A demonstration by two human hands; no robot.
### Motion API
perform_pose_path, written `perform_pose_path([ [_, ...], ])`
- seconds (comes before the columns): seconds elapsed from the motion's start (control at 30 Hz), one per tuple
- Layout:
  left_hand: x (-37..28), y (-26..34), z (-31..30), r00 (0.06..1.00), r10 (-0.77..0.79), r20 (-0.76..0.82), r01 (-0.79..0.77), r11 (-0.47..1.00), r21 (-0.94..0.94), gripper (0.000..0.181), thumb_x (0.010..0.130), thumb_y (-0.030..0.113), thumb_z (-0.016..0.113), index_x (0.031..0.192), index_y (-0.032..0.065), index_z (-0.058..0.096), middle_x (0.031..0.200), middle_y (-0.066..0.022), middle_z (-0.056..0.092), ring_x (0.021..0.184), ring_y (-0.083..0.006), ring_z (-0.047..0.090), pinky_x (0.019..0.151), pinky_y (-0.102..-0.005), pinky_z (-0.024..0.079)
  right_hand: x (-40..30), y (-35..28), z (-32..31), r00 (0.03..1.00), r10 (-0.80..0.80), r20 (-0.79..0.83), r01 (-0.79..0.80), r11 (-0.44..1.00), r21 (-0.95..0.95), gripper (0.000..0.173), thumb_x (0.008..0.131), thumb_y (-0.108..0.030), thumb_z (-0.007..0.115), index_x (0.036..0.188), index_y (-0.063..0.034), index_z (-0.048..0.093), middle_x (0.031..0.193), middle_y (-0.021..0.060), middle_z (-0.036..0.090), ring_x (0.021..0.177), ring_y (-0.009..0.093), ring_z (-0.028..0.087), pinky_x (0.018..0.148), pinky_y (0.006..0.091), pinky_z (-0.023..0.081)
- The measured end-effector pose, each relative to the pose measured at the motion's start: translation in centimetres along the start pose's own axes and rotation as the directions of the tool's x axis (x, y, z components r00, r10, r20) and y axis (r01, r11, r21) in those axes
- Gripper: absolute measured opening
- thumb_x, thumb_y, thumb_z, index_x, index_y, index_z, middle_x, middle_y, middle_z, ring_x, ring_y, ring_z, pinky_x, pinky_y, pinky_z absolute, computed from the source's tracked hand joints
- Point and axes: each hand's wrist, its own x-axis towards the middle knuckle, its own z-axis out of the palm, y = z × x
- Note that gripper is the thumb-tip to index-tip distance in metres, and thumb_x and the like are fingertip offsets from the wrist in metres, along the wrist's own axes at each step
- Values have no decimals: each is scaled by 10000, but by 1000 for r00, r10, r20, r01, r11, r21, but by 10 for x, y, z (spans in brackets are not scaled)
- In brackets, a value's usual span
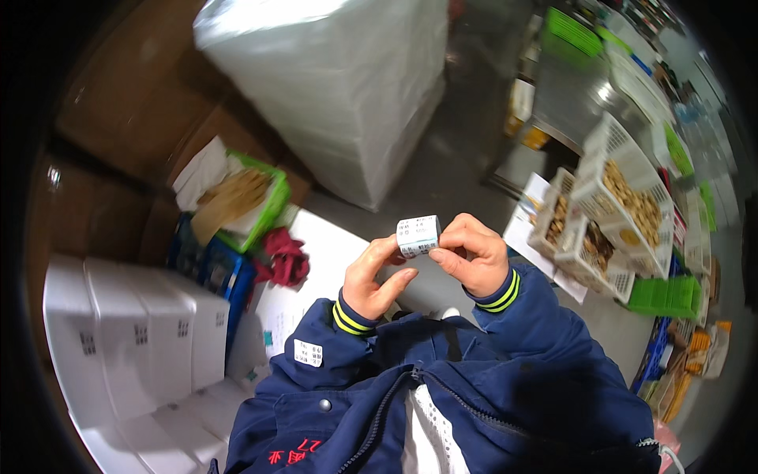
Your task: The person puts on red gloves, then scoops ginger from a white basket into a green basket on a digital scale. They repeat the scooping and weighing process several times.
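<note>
A small roll of white printed labels is held up in front of my chest. My right hand pinches its right edge between thumb and fingers. My left hand is at the roll's left side, index fingertip against it and thumb held apart below; whether it grips the roll is hard to tell. A white label bearing writing is stuck on my left jacket sleeve.
White foam boxes stand at the left, by a green basket and a dark red cloth. A tall plastic-wrapped stack stands ahead. White baskets of mushrooms, a green crate and a metal table are at the right.
</note>
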Motion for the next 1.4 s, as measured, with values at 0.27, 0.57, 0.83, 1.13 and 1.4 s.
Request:
perform_pose_path([
  [0.27, 9, 26, 189, 746, -356, 562, 660, 502, -559, 215, 988, 207, 432, 1059, 23, 517, 876, -89, 606, 769, -167, 583, 681, -291, 477, -157, -62, -120, 914, -8, -406, -103, 963, -251, 154, 797, 14, 679, 949, 6, 651, 812, 66, 575, 672, 111, 552, 558, 241, 445],
  [0.57, -30, 59, 366, 103, -76, 992, 953, 293, -77, 354, 929, 292, 481, 1052, -40, 499, 620, -60, 488, 533, -168, 478, 444, -268, 380, -354, -114, -211, 685, 570, -453, -283, 782, 556, 264, 943, -264, 556, 1016, -24, 636, 706, -56, 491, 578, 22, 375, 505, 191, 282],
  [0.83, -55, 80, 469, -29, -238, 971, 882, 450, 137, 313, 985, 280, 413, 1137, 20, 499, 595, -52, 505, 445, -119, 454, 400, -231, 337, -449, -133, -204, 501, 450, -739, -18, 859, 511, 148, 882, -134, 649, 946, -2, 632, 743, -27, 535, 633, 44, 427, 565, 197, 349],
  [1.13, -96, 96, 513, -157, 63, 986, 583, 812, 41, 278, 955, 114, 496, 1194, -26, 512, 630, -29, 547, 486, -78, 487, 446, -204, 388, -474, -152, -163, -108, -62, -992, -279, 960, -29, 85, 854, -46, 651, 908, 18, 643, 817, 6, 540, 731, 72, 495, 663, 224, 404],
  [1.4, -179, 121, 577, -493, 130, 860, 686, 666, 293, 267, 999, 234, 429, 1110, 11, 527, 765, -90, 627, 596, -153, 608, 525, -242, 476, -530, -189, -124, -366, -65, -928, -61, 997, -46, 97, 885, -39, 613, 954, 29, 618, 829, 32, 567, 718, 96, 560, 643, 244, 461],
])
